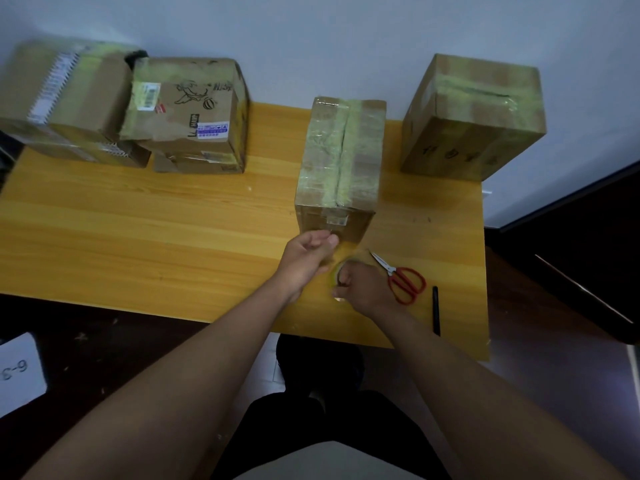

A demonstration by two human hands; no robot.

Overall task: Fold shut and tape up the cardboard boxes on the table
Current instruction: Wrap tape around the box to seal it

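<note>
Taped cardboard box (341, 161) right of the table's (138, 216) centre, long axis running from near edge to far edge, seam taped lengthwise. Left hand (306, 259) curled, pinching a tape end at the box's near face. Right hand (360, 287) grips the tape roll (337, 271) just below. Red scissors (403, 280) and black pen (435, 310) lie by the near right corner. Three other boxes along the far edge.

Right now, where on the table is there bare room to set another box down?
The widest bare patch is the left half of the table, in front of the two left boxes. A narrower gap lies between those and the middle box. It's crowded near the front right: both hands, tape roll, scissors and pen.
</note>
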